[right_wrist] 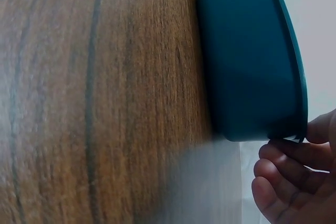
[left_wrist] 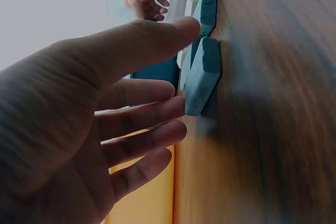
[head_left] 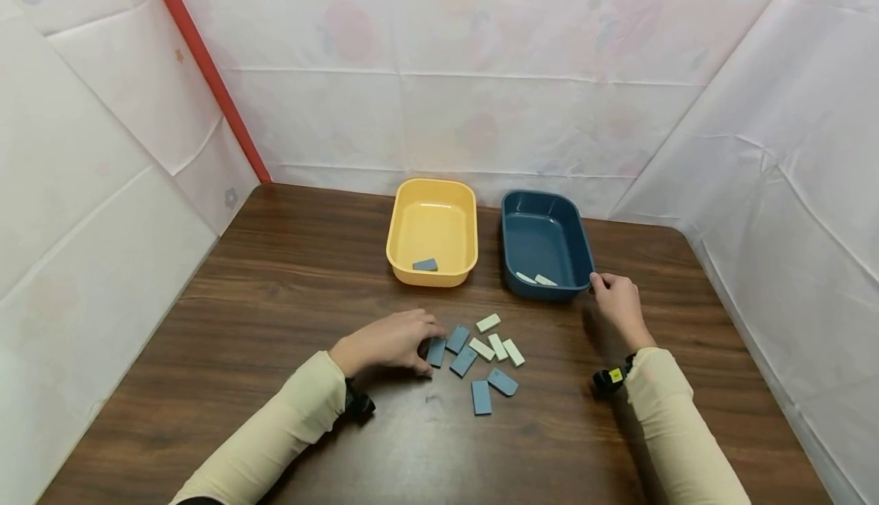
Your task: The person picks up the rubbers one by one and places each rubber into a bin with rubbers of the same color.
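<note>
Pinching the dark-blue bin (head_left: 545, 238) at its rim, the right hand (head_left: 618, 308) could, tugging, tip it; the left hand (head_left: 387, 341), digits apart, might, if hasty, scatter blue-gray blocks (head_left: 463, 361)

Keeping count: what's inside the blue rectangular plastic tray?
Two pale-green oblong blocks show in the tray, at its near end; the near wall hides anything right behind it.

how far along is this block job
Looks done: one blue block in the yellow bin, two pale blocks in the navy bin. In hand: the left hand is at another blue block; the right hand pinches the navy bin's rim. Remaining: five blue blocks (that one included) and four pale on the table.
</note>
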{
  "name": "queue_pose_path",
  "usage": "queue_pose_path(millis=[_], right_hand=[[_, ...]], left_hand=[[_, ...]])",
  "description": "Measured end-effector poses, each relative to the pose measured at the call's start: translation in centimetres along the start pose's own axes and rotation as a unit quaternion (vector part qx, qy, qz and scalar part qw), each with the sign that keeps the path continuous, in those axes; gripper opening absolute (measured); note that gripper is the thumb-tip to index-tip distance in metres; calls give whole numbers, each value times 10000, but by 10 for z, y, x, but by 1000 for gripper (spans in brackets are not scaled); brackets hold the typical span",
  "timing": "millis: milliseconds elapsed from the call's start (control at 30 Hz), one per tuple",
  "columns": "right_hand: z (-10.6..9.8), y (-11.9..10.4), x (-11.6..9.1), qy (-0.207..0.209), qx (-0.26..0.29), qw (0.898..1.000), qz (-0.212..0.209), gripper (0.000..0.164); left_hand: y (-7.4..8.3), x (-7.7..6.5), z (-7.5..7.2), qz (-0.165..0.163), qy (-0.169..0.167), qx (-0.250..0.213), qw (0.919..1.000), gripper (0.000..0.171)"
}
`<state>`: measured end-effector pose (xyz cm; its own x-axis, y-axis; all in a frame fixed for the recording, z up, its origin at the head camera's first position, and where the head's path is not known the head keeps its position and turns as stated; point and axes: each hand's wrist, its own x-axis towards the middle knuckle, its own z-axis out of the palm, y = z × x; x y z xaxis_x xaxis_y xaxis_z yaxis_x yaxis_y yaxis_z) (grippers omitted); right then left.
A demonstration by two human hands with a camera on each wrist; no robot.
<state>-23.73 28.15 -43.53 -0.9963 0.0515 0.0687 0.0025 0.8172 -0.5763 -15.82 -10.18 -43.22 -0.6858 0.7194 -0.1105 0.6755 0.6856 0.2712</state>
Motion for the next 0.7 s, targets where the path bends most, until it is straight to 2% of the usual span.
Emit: queue_pose_path(millis=[400, 700], right_hand=[[-1, 0, -1, -129, -42, 9999, 103, 45], [-1, 0, -1, -113, -26, 9999, 128, 46]], left_hand=[[3, 2, 7, -27, 52, 200, 9998, 54], [2, 2, 8, -185, 63, -16, 9998, 47]])
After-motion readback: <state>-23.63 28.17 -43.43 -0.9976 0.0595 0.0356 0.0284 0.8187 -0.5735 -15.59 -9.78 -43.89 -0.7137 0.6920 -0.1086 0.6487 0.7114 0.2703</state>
